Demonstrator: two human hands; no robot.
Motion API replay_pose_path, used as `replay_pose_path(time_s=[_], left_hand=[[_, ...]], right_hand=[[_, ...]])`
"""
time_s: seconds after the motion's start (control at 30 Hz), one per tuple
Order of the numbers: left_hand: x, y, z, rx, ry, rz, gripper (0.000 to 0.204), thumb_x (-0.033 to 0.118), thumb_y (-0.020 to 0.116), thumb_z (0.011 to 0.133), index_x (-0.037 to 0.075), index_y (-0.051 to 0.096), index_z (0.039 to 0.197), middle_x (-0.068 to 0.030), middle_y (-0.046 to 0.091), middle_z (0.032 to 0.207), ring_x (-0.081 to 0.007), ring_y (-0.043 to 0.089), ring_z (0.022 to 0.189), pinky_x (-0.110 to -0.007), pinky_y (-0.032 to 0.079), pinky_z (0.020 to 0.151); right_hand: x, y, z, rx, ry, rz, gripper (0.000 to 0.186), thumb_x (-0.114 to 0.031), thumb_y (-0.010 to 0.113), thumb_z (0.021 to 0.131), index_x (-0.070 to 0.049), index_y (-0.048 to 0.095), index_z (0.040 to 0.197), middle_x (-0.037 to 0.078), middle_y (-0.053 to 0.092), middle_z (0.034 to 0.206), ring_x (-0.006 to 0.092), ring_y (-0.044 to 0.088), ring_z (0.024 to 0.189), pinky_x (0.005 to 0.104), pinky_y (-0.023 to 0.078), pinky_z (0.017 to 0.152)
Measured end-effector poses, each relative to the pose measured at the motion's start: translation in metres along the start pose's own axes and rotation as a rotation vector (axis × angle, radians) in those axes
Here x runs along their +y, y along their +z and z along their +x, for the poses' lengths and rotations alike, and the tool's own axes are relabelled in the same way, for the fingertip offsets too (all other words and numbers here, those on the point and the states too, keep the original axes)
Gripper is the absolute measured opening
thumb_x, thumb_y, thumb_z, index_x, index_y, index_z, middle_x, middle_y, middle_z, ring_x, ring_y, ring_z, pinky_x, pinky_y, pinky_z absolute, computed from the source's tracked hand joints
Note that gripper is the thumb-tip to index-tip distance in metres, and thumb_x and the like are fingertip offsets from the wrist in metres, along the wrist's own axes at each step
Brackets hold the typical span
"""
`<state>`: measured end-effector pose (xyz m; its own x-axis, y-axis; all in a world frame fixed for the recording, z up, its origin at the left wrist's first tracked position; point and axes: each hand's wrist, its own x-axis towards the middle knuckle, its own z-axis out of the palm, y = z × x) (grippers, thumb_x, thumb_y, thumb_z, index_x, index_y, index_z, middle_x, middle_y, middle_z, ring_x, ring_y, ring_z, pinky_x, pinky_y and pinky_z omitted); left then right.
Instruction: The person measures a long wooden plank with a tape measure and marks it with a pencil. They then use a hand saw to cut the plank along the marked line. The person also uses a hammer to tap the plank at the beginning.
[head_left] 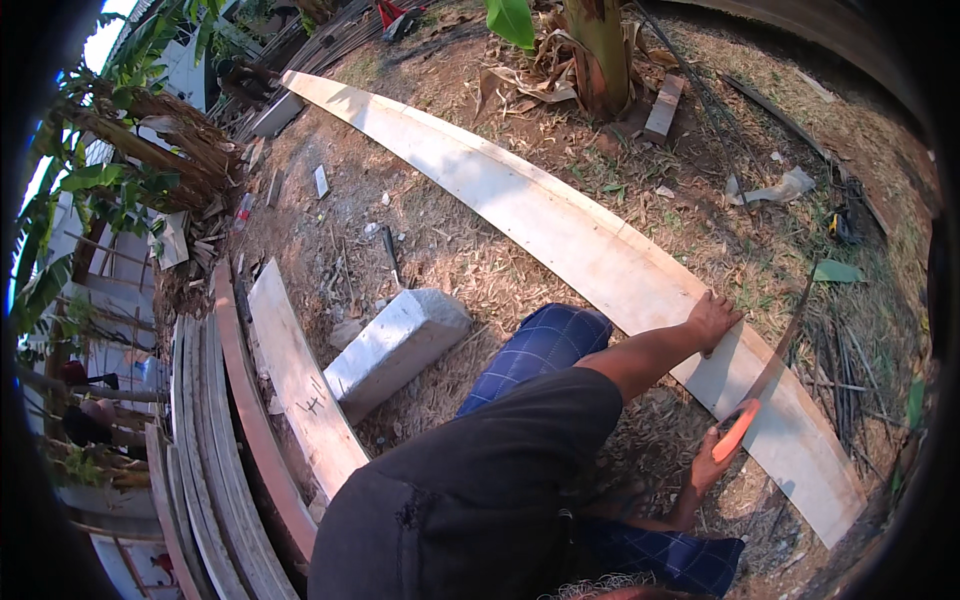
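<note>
Hand saw crossing long pale wooden plank [560, 215], right of frame.
Left hand [712, 320] is pressing flat, fingers spread, on the plank; right hand [712, 462] is gripping the orange-handled hand saw [775, 365], fingers closed. Risk, judged: blade is running just beside the left hand; a slip or plank shifting on loose dry grass [480, 270] could cut fingers.

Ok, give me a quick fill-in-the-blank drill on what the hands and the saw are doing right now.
1. The left hand lies flat on the long pale ____, which rests on the ground.
2. The right hand holds a handsaw by its ____-coloured handle.
3. The saw blade lies across the plank near its ____ end, by the person.
4. A pale grey ____ lies on the dirt left of the person's knee.

Missing words: plank; orange; near; block
</note>
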<state>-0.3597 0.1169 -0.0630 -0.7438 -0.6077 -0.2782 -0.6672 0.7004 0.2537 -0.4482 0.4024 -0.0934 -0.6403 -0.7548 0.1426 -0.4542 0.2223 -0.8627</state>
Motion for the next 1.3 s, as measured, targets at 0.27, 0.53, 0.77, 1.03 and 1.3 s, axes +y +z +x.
replay_pose_path(time_s=[0.27, 0.53, 0.77, 1.03, 1.3], left_hand=[[-0.001, 0.010, 0.004, 0.048, 0.005, 0.019, 0.122, 0.044, 0.098, 0.049, 0.016, 0.040, 0.153, -0.0098, 0.051, 0.142, -0.0279, 0.043, 0.140, -0.051, 0.031, 0.117], [-0.001, 0.018, 0.010, 0.024, 0.006, 0.032, 0.124, 0.045, 0.099, 0.048, 0.016, 0.039, 0.153, -0.0083, 0.051, 0.144, -0.0277, 0.042, 0.141, -0.051, 0.033, 0.114], [-0.006, 0.024, 0.007, 0.034, -0.002, 0.028, 0.122, 0.045, 0.098, 0.048, 0.017, 0.041, 0.152, -0.0073, 0.051, 0.144, -0.0264, 0.042, 0.141, -0.049, 0.035, 0.111], [-0.005, 0.018, 0.012, 0.019, 0.009, 0.003, 0.121, 0.043, 0.097, 0.047, 0.017, 0.042, 0.151, -0.0063, 0.052, 0.142, -0.0242, 0.043, 0.140, -0.046, 0.036, 0.110], [-0.006, 0.021, 0.013, 0.047, 0.010, -0.008, 0.120, 0.044, 0.097, 0.047, 0.015, 0.043, 0.149, -0.0059, 0.053, 0.139, -0.0245, 0.046, 0.137, -0.046, 0.037, 0.109]], right_hand=[[-0.002, -0.004, 0.001, 0.019, -0.020, 0.154, 0.065, -0.002, 0.071, 0.089, -0.001, 0.045, 0.149, 0.018, 0.055, 0.142, 0.0304, 0.058, 0.125, 0.0437, 0.045, 0.106], [0.011, -0.008, 0.000, -0.054, 0.117, 0.135, 0.062, -0.016, 0.069, 0.096, 0.002, 0.044, 0.150, 0.013, 0.060, 0.131, 0.0253, 0.061, 0.110, 0.0396, 0.046, 0.100], [0.013, -0.007, -0.008, -0.113, 0.145, 0.087, 0.065, -0.021, 0.070, 0.097, 0.001, 0.042, 0.152, 0.018, 0.059, 0.136, 0.0294, 0.059, 0.118, 0.0407, 0.045, 0.103], [-0.008, 0.003, -0.013, -0.210, -0.164, 0.033, 0.069, -0.020, 0.067, 0.098, 0.002, 0.036, 0.155, 0.021, 0.046, 0.155, 0.0311, 0.044, 0.142, 0.0436, 0.033, 0.117], [-0.017, 0.017, -0.021, -0.117, -0.050, 0.263, 0.066, -0.014, 0.060, 0.101, 0.006, 0.029, 0.157, 0.019, 0.034, 0.163, 0.0291, 0.032, 0.152, 0.0435, 0.026, 0.123]])
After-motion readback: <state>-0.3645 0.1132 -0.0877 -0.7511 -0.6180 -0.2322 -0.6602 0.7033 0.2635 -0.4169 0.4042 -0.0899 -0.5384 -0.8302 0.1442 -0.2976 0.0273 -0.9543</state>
